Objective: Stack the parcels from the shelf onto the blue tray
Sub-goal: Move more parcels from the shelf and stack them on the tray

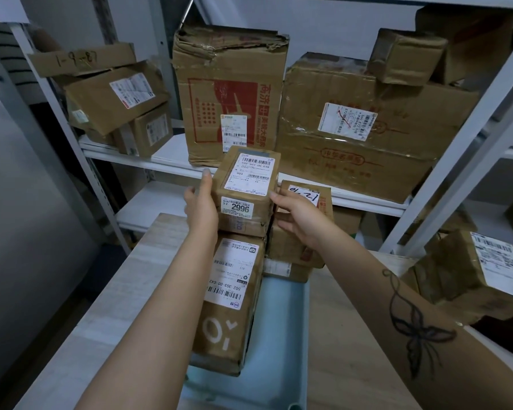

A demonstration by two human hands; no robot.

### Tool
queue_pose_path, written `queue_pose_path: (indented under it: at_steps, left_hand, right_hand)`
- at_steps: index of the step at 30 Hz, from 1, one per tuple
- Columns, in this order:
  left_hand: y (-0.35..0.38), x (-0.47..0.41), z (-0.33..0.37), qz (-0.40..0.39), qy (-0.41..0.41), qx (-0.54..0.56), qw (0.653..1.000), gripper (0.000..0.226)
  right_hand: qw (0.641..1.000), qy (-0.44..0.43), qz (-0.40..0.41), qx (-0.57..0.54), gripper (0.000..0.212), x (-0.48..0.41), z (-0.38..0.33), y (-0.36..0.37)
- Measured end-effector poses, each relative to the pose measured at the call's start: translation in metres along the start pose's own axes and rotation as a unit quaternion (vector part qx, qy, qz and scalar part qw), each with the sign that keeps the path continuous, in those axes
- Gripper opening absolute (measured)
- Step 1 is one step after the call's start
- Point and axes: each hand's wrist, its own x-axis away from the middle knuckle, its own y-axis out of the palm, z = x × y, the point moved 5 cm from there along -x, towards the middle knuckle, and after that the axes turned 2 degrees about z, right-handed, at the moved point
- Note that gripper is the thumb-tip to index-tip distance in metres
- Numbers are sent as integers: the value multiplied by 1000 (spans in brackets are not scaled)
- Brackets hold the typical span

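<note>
the small parcel [246,184] is clasped from both sides. the left hand [200,204] is laid flat against its left face, fingers straight and together, thumb held apart. the right hand [296,218] is curled round its right edge, thumb on top. the parcel is held over the far end of a long parcel [228,300] lying in the blue tray [282,335]; whether they touch cannot be told. a marked parcel [301,247] is stacked just beside, partly hidden by the right hand. behind, the shelf [166,159] is crowded with a tall box [228,93] and a wide box [359,128].
</note>
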Motion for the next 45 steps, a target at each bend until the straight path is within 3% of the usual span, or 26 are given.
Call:
queue_pose_path:
  at_steps: [3,6,9,12,15,18,22,25,27,30,33,37,41,45]
  left_hand:
    - [2,19,18,51,91,-76,992,81]
    - [17,30,30,40,204,-131,969,71]
    - [34,50,38,28,309,-184,933,41]
    - [49,76,40,20,418,-190,888,10]
    - [64,98,37,-28,469,-161,868,9]
    - [86,112,22,-136,407,-147,891,8]
    - [119,135,-1,-223,373,-157,887,8]
    - [135,145,-15,-239,351,-147,893,14]
    - [149,153,-27,-252,318,-122,906,16]
    - [171,168,-48,-275,271,-96,917,16]
    - [192,180,-66,-282,225,-69,930,23]
    - [214,198,-90,-276,125,-52,952,11]
    - [237,211,-119,-278,17,-93,956,13]
    - [262,227,-142,-302,-64,-134,942,3]
  right_hand:
    - [999,6,39,13,50,4,2,-11]
    - [997,0,73,14,34,9,1,-26]
    - [996,-21,77,28,27,16,-1,-37]
    - [995,-44,76,52,24,23,-2,-47]
    - [994,-55,76,63,21,30,-1,-58]
    - [994,-58,81,53,18,41,1,-70]
    - [990,-61,109,62,21,57,9,-102]
    - [986,-57,147,57,19,68,13,-125]
    - [985,-49,165,32,7,76,18,-143]
    - [981,-43,189,9,30,87,25,-171]
    - [977,-39,208,3,28,101,28,-197]
    - [971,-59,227,51,24,111,34,-230]
    - [950,-110,273,101,23,122,35,-259]
    - [912,-115,376,119,27,133,42,-294]
